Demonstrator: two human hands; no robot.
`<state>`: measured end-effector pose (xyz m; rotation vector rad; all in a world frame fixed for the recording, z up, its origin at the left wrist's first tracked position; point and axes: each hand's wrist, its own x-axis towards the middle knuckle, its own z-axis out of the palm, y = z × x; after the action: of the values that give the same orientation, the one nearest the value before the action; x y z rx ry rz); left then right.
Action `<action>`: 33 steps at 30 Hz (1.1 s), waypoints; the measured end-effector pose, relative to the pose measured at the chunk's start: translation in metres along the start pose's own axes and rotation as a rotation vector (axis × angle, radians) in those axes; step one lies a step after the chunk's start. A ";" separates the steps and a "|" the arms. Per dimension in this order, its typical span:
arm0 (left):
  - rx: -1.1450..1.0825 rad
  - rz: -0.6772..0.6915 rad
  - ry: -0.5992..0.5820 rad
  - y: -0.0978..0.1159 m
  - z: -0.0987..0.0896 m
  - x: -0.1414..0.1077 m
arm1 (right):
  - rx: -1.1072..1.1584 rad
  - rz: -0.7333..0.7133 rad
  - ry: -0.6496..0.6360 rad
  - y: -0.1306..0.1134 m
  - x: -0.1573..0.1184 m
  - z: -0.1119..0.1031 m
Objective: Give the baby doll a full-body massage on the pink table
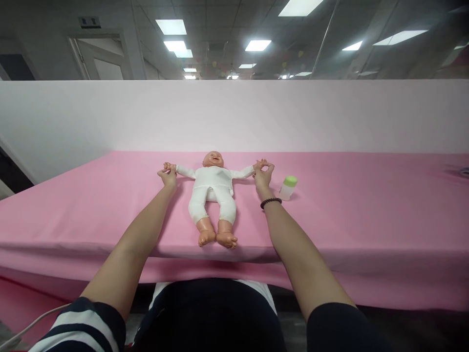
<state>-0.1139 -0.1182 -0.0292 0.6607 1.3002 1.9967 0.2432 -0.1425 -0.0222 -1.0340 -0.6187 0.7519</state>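
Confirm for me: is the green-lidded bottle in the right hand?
No, the green-lidded bottle stands on the pink cloth beside the right hand, which holds the doll by one arm.

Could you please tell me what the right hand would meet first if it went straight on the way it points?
The right hand is touching the baby doll's hand; beyond that, the white partition looks first in line, though depth is unclear.

The doll point(211, 177) is matt cloth with smooth plastic feet point(226, 238).
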 end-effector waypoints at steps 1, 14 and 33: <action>0.005 0.004 0.007 0.000 0.001 -0.001 | 0.004 -0.006 0.010 0.000 -0.001 0.001; 0.233 0.093 -0.240 0.013 0.040 0.044 | -0.029 0.090 0.053 -0.008 0.042 0.016; 0.755 -0.170 -0.682 -0.005 0.094 0.116 | -0.578 0.140 -0.332 0.010 0.093 0.085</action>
<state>-0.1224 0.0260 0.0083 1.3705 1.5574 0.9420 0.2319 -0.0205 0.0110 -1.5064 -1.0984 0.9012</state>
